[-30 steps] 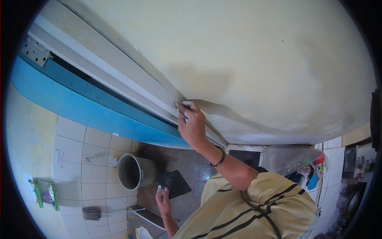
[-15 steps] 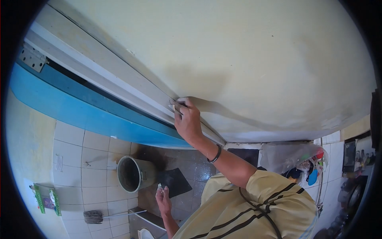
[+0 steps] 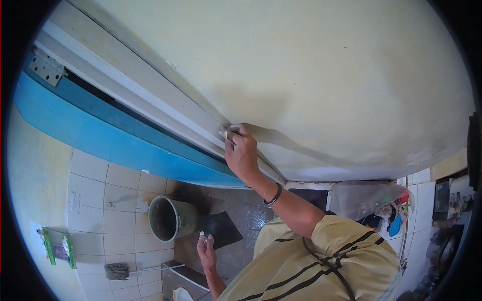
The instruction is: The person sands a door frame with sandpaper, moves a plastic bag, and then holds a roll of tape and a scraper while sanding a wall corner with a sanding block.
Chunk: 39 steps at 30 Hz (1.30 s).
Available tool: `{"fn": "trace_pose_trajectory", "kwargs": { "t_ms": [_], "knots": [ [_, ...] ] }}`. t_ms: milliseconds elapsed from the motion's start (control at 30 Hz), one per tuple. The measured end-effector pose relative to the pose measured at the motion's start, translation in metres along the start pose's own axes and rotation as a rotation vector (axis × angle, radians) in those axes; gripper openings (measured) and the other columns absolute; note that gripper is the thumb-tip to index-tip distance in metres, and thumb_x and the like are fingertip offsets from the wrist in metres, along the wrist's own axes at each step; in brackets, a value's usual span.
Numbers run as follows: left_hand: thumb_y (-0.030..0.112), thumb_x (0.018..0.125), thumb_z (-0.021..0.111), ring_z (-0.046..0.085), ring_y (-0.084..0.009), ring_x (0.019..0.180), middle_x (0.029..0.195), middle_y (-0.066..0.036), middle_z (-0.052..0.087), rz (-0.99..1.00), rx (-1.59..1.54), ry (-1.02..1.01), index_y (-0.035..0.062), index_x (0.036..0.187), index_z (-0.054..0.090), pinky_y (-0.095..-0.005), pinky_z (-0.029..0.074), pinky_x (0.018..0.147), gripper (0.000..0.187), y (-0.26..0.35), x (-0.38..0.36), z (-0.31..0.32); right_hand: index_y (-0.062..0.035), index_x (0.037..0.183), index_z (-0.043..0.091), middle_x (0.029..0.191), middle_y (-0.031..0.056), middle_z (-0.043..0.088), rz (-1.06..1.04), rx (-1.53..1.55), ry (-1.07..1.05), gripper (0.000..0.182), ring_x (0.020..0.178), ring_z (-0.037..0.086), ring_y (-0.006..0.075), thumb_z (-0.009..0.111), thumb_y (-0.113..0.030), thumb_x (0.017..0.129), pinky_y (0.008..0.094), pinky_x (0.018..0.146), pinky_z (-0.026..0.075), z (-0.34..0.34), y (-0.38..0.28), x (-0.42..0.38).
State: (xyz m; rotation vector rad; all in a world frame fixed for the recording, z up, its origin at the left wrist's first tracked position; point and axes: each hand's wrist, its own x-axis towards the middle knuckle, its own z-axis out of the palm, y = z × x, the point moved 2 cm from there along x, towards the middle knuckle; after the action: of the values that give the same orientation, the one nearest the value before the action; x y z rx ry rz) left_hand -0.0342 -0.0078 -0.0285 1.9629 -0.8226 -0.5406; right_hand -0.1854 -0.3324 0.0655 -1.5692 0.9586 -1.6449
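My right hand point(image 3: 241, 150), with a dark band on its wrist, pinches a thin, pale folded piece point(image 3: 228, 135) against the white door frame point(image 3: 150, 90), close to the cream wall point(image 3: 321, 85). Lower down, my left hand point(image 3: 207, 251) hangs apart from the frame, fingertips closed on a small whitish piece point(image 3: 202, 234) too small to identify. Beside the frame runs the blue door point(image 3: 115, 135), joined to it by a metal hinge point(image 3: 46, 69).
A grey bucket point(image 3: 173, 219) stands near a dark mat point(image 3: 221, 231) on the tiled floor. A mop point(image 3: 118, 271) is at the lower left by the tiled wall point(image 3: 118, 226). Clear plastic point(image 3: 351, 198) and assorted items lie on the right.
My right hand has shifted slightly to the right in the view, still pinching the pale piece at the frame. The door and hinge also appear slightly shifted. My left hand has barely moved.
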Motion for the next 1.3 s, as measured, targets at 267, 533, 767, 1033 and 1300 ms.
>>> {"fn": "trace_pose_trajectory", "kwargs": {
  "t_ms": [267, 533, 767, 1033, 1300],
  "knots": [
    [0.019, 0.098, 0.06, 0.028, -0.0058, 0.066, 0.071, 0.006, 0.031, -0.003, -0.015, 0.014, 0.0099, 0.075, 0.041, -0.028, 0.023, 0.056, 0.032, 0.01, -0.001, 0.004, 0.0029, 0.096, 0.071, 0.096, 0.0174, 0.062, -0.074, -0.001, 0.024, 0.022, 0.081, 0.063, 0.0358, 0.06, 0.008, 0.078, 0.0428, 0.073, 0.051, -0.001, 0.005, 0.005],
    [0.021, 0.098, 0.06, 0.03, -0.0063, 0.067, 0.071, 0.006, 0.033, 0.032, -0.01, 0.005, 0.0088, 0.076, 0.043, -0.0282, 0.024, 0.056, 0.031, 0.001, 0.007, 0.006, 0.0043, 0.093, 0.07, 0.097, 0.017, 0.063, -0.076, -0.028, 0.019, 0.018, 0.08, 0.065, 0.0359, 0.06, 0.008, 0.078, 0.0412, 0.071, 0.052, -0.003, 0.007, 0.002],
    [0.021, 0.098, 0.061, 0.03, -0.0051, 0.067, 0.071, 0.006, 0.034, -0.005, -0.017, 0.003, 0.0085, 0.077, 0.046, -0.0272, 0.023, 0.056, 0.028, 0.004, 0.009, 0.006, 0.0045, 0.092, 0.068, 0.098, 0.0186, 0.061, -0.079, -0.026, 0.023, 0.019, 0.087, 0.062, 0.0381, 0.059, 0.008, 0.076, 0.0445, 0.076, 0.051, 0.002, -0.009, 0.008],
    [0.017, 0.098, 0.061, 0.031, -0.0031, 0.067, 0.072, 0.008, 0.035, 0.03, -0.138, -0.026, 0.0094, 0.079, 0.047, -0.0259, 0.024, 0.056, 0.024, 0.007, 0.024, 0.023, 0.0059, 0.084, 0.067, 0.091, 0.0234, 0.062, 0.007, -0.301, -0.256, 0.012, 0.085, 0.061, 0.0429, 0.058, 0.005, 0.076, 0.0473, 0.074, 0.05, -0.053, 0.096, -0.067],
    [0.013, 0.098, 0.059, 0.041, -0.0056, 0.076, 0.079, 0.005, 0.046, 0.068, -0.196, -0.158, 0.0046, 0.085, 0.054, -0.0248, 0.033, 0.065, 0.016, -0.003, 0.046, 0.041, 0.0041, 0.084, 0.068, 0.095, 0.0283, 0.064, 0.448, -0.78, -0.36, 0.016, 0.095, 0.06, 0.0461, 0.058, 0.003, 0.07, 0.052, 0.086, 0.049, -0.214, 0.2, -0.146]
  ]
}}
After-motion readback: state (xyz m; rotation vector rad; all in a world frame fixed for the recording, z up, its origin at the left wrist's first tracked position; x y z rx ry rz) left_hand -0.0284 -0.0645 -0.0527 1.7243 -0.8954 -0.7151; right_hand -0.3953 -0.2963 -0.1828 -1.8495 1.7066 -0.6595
